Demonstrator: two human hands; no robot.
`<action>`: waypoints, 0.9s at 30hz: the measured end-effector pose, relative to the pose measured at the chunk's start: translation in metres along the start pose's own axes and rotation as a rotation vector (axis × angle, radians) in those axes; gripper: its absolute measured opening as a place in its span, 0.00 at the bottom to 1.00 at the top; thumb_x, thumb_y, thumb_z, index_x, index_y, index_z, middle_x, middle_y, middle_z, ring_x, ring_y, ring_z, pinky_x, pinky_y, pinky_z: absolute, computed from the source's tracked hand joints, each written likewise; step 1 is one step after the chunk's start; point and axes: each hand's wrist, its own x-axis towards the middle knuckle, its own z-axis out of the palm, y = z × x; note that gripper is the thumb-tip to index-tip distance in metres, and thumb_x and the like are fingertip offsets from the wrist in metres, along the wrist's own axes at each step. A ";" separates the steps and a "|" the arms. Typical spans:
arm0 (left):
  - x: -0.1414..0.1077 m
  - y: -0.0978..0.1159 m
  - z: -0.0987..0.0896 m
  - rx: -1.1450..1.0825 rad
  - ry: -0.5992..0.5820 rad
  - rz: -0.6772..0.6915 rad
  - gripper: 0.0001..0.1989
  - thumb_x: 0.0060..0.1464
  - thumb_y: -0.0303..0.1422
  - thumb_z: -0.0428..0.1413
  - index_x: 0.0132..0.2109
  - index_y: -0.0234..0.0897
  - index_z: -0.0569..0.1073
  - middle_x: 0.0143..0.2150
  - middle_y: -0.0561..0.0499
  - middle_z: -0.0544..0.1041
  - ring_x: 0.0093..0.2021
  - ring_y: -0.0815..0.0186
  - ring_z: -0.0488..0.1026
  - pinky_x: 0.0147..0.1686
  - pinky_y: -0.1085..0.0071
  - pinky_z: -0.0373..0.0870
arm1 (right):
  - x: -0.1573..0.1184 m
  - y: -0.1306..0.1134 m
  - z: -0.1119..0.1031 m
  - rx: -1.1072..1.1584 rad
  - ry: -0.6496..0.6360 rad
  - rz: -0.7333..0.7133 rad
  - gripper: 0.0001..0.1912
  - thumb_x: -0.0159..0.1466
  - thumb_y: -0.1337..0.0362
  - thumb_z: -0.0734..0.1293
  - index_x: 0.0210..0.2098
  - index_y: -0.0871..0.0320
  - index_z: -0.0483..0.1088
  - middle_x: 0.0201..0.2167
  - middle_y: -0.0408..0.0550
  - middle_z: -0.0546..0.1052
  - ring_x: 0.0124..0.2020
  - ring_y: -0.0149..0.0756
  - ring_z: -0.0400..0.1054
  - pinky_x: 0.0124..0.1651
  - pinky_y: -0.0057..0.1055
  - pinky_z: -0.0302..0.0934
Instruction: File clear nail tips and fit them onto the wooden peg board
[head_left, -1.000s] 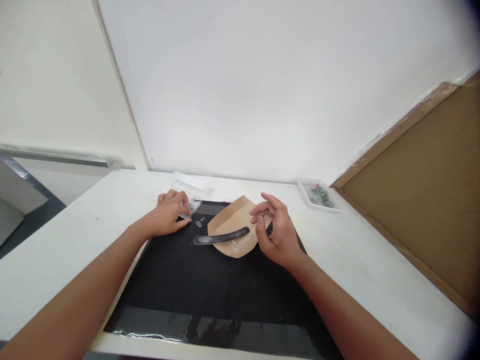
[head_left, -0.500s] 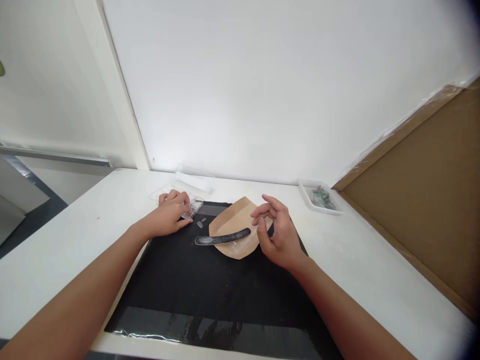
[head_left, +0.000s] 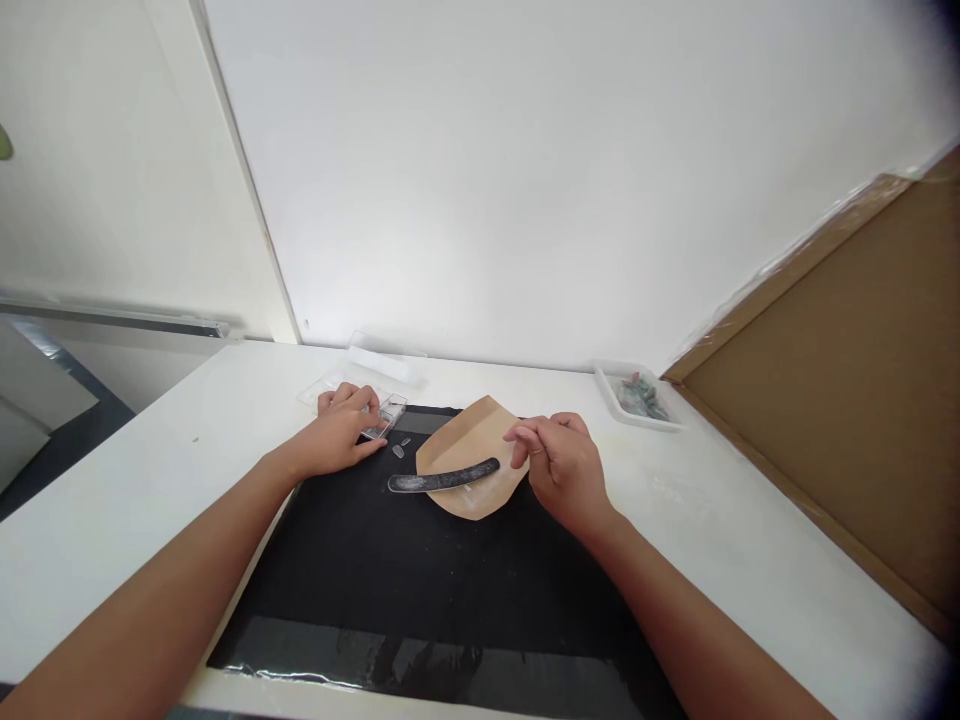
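Observation:
My left hand (head_left: 341, 432) is closed around the near corner of a small clear plastic box (head_left: 394, 408). Its bent fingers dip into the box, and the thumb presses by the near edge. Two small clear oval pieces, like nail tips (head_left: 398, 451), lie on the black mat (head_left: 420, 570) just right of that thumb. A dark curved nail file (head_left: 446, 478), dusted white, lies partly across a sheet of brown paper (head_left: 469, 425). Over the paper's right side hovers my right hand (head_left: 564, 470), fingers curled and thumb drawn in; whatever they may pinch is hidden.
Clear packaging with a white strip (head_left: 386, 363) lies behind the left hand. A white tray (head_left: 637, 420) with green items in a bag stands at the back right. A white wall rises behind the table, and a cardboard panel (head_left: 840, 400) borders the right.
My right hand has turned over and its fingers, loosely apart before, have curled in. My left hand remains at the plastic box.

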 end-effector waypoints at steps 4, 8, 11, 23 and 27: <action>0.001 0.001 -0.001 -0.034 -0.018 -0.031 0.14 0.64 0.45 0.57 0.48 0.46 0.84 0.53 0.44 0.70 0.55 0.48 0.63 0.54 0.49 0.58 | 0.000 -0.001 0.001 0.012 -0.037 0.042 0.19 0.77 0.72 0.53 0.59 0.52 0.67 0.33 0.40 0.80 0.30 0.33 0.73 0.51 0.43 0.58; 0.001 0.000 -0.001 -0.058 -0.005 -0.031 0.14 0.64 0.46 0.57 0.46 0.45 0.83 0.52 0.44 0.70 0.55 0.48 0.63 0.54 0.49 0.58 | 0.000 -0.005 0.001 0.057 -0.081 0.058 0.20 0.76 0.69 0.55 0.65 0.52 0.60 0.37 0.43 0.80 0.38 0.38 0.77 0.54 0.46 0.58; 0.001 0.000 0.000 -0.063 0.017 -0.025 0.15 0.63 0.47 0.58 0.43 0.43 0.82 0.52 0.44 0.70 0.54 0.49 0.63 0.55 0.49 0.57 | 0.000 -0.005 0.002 0.058 -0.085 0.041 0.20 0.75 0.68 0.58 0.65 0.52 0.59 0.37 0.44 0.80 0.38 0.40 0.77 0.55 0.47 0.59; 0.001 0.001 -0.009 -0.104 -0.058 -0.081 0.15 0.62 0.48 0.59 0.42 0.45 0.83 0.51 0.45 0.72 0.54 0.49 0.64 0.51 0.52 0.57 | -0.002 -0.002 0.001 0.088 -0.138 0.043 0.24 0.74 0.68 0.60 0.68 0.53 0.57 0.37 0.44 0.80 0.40 0.40 0.76 0.57 0.48 0.58; 0.001 0.001 -0.009 -0.111 -0.061 -0.103 0.13 0.61 0.47 0.59 0.42 0.46 0.83 0.51 0.46 0.73 0.54 0.49 0.64 0.51 0.52 0.57 | -0.002 -0.002 0.001 0.083 -0.142 0.044 0.25 0.74 0.68 0.60 0.69 0.53 0.56 0.37 0.44 0.80 0.39 0.41 0.76 0.56 0.49 0.58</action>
